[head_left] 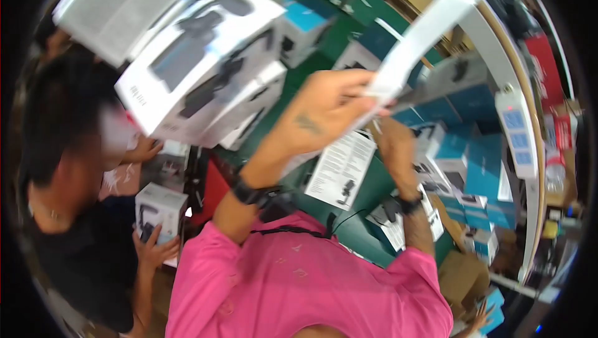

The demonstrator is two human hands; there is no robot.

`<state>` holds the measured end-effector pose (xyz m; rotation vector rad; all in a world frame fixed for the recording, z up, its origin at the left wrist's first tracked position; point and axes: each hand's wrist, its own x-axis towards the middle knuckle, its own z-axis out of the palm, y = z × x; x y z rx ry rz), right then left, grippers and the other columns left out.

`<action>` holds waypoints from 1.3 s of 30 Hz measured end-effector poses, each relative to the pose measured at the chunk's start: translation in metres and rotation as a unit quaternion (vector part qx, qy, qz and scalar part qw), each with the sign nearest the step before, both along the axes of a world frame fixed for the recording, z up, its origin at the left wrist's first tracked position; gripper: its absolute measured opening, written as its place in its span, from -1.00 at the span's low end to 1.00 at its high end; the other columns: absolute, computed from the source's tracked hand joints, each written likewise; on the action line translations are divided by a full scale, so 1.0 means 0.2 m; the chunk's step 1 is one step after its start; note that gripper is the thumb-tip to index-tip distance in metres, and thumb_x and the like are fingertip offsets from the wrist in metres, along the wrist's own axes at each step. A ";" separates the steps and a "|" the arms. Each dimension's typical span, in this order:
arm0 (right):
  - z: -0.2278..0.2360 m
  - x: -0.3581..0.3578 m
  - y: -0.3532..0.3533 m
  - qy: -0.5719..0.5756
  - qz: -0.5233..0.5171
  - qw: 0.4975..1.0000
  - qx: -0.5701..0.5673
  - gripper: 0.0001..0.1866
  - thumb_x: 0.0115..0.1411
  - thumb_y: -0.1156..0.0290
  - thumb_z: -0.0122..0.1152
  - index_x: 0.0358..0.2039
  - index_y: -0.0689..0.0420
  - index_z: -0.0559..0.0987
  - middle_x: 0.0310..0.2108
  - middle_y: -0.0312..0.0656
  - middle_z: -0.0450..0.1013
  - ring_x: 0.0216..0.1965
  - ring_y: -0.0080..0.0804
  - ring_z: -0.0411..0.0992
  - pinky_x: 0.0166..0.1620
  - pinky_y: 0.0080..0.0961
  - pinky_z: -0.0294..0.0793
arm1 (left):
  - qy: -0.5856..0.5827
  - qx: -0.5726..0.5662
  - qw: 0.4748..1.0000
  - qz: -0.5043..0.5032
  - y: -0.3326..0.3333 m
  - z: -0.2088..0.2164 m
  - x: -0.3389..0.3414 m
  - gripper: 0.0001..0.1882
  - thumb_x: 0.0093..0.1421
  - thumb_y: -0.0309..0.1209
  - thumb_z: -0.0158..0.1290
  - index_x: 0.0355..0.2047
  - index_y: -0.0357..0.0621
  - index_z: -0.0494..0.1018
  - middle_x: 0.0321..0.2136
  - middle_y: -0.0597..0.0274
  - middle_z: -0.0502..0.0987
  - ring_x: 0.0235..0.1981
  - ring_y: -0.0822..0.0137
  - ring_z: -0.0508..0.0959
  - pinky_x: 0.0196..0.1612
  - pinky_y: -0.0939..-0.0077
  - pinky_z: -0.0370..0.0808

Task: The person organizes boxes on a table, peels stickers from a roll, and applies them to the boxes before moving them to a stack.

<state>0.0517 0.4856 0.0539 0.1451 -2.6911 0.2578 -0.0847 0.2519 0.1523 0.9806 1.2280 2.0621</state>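
My left hand [324, 114] is closed, its thumb and fingers pinching a long white strip [414, 45]. From the fingers the strip slants up to the far right, and its upper part is blurred. My right hand [397, 148] is just to the right and nearer to me, below the strip. Its fingertips are blurred and partly hidden, so whether they grip anything does not show. Under the hands, a printed leaflet [339, 173] with a small picture lies on the green table [308, 207]. More printed sheets [430, 218] lie beneath my right forearm.
Large white product boxes [193, 57] are stacked at the left. Blue and white boxes [473, 157] fill the right side, beside a white frame carrying a power strip [517, 132]. At left, a person in black [81, 251] holds a small white box [161, 216].
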 end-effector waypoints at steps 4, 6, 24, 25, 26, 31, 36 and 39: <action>-0.60 -0.02 0.11 -0.089 -0.126 0.988 0.008 -0.89 0.13 0.47 0.10 -0.40 0.20 0.57 -0.45 -0.04 0.54 -0.45 -0.05 0.54 -0.34 -0.18 0.55 | -0.029 -0.051 0.998 0.017 -0.04 -0.02 0.01 -0.60 0.32 -0.54 0.00 0.14 -0.46 0.36 -0.11 0.01 0.61 -0.13 0.33 0.63 -0.05 0.56 0.51; -0.72 -0.01 0.14 -0.126 -0.108 0.986 -0.008 -0.85 0.15 0.46 0.07 -0.36 0.22 0.59 -0.45 -0.03 0.54 -0.42 -0.04 0.55 -0.33 -0.18 0.56 | -0.057 -0.057 0.997 0.014 -0.06 -0.02 0.01 -0.60 0.32 -0.53 0.00 0.14 -0.46 0.35 -0.09 0.00 0.60 -0.12 0.32 0.63 -0.04 0.55 0.51; -0.59 0.01 0.02 -0.295 -0.046 0.950 -0.092 0.13 -0.17 -0.37 0.37 0.14 0.35 0.31 -0.02 0.11 0.42 0.05 0.09 0.37 0.17 0.12 0.19 | -0.110 -0.072 0.991 0.010 -0.05 -0.07 0.04 -0.62 0.31 -0.55 0.03 0.11 -0.46 0.39 -0.07 -0.03 0.59 -0.08 0.26 0.61 0.00 0.47 0.52; -0.60 0.01 0.01 -0.260 -0.012 0.965 -0.045 0.20 -0.27 -0.41 0.40 0.14 0.34 0.30 0.00 0.12 0.40 0.09 0.07 0.34 0.17 0.16 0.16 | -0.111 -0.071 0.991 0.002 -0.06 -0.06 0.04 -0.62 0.30 -0.54 0.04 0.10 -0.46 0.39 -0.08 -0.04 0.59 -0.08 0.26 0.61 0.00 0.46 0.53; -0.60 0.01 0.00 -0.237 -0.023 0.970 -0.040 0.20 -0.27 -0.41 0.40 0.14 0.34 0.30 0.00 0.12 0.40 0.09 0.07 0.34 0.17 0.16 0.16 | -0.104 -0.069 0.992 0.002 -0.06 -0.05 0.04 -0.62 0.30 -0.54 0.04 0.10 -0.46 0.39 -0.08 -0.04 0.59 -0.08 0.26 0.61 0.00 0.46 0.53; -0.60 0.19 -0.03 -0.369 -0.287 0.864 -0.188 0.28 -0.18 -0.43 0.35 0.33 0.25 0.12 0.05 0.23 0.40 0.03 0.15 0.42 0.12 -0.01 0.35 | -0.106 -0.038 0.993 -0.039 -0.07 0.02 0.06 -0.64 0.29 -0.52 0.07 0.06 -0.45 0.41 -0.11 -0.05 0.60 -0.12 0.25 0.63 -0.01 0.46 0.53; -0.55 0.55 -0.18 -0.412 -0.396 0.782 -0.249 0.27 -0.07 -0.45 0.25 0.37 0.24 0.01 -0.22 0.29 0.54 -0.16 0.20 0.56 -0.06 -0.09 0.56 | -0.084 -0.042 0.992 -0.081 -0.03 0.11 0.08 -0.64 0.33 -0.42 0.05 0.05 -0.44 0.41 -0.13 -0.04 0.60 -0.15 0.26 0.64 -0.09 0.49 0.54; -0.52 0.66 -0.31 -0.475 -0.437 0.694 -0.320 0.09 0.00 -0.39 0.24 0.24 0.30 0.24 -0.28 0.29 0.55 -0.18 0.05 0.59 -0.14 -0.15 0.59 | -0.091 -0.016 0.992 -0.081 0.03 0.15 0.08 -0.64 0.37 -0.36 -0.01 0.03 -0.44 0.42 -0.12 -0.02 0.60 -0.17 0.26 0.65 -0.10 0.49 0.54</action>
